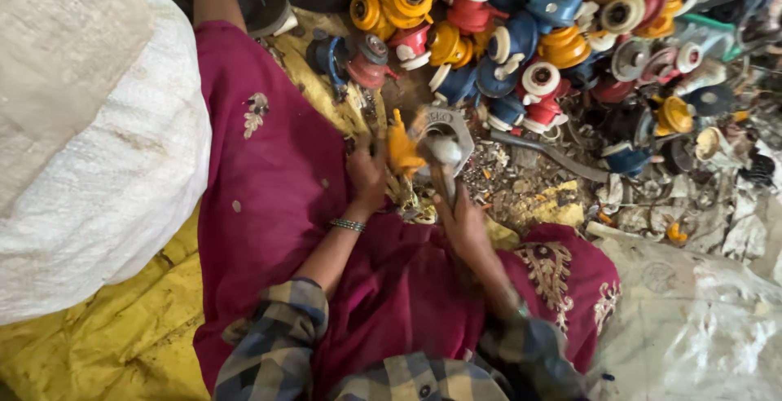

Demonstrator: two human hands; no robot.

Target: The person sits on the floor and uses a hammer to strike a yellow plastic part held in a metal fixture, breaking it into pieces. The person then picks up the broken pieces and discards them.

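Observation:
My left hand [366,171] grips a small yellow plastic-and-metal valve part [402,150] and holds it against a grey metal block [444,126] on the ground. My right hand [461,220] is closed around the wooden handle of a hammer [444,156]. The hammer's blurred metal head hangs just over the block, next to the yellow part. A beaded bracelet circles my left wrist. Both forearms come out of plaid sleeves, over a magenta embroidered garment on my lap.
A big heap of red, blue and yellow regulator valves [521,34] lies beyond the block. Metal scraps and debris [529,181] litter the ground to the right. White woven sacks [98,124] stand at left, another sack [692,319] at lower right, yellow cloth [122,336] below.

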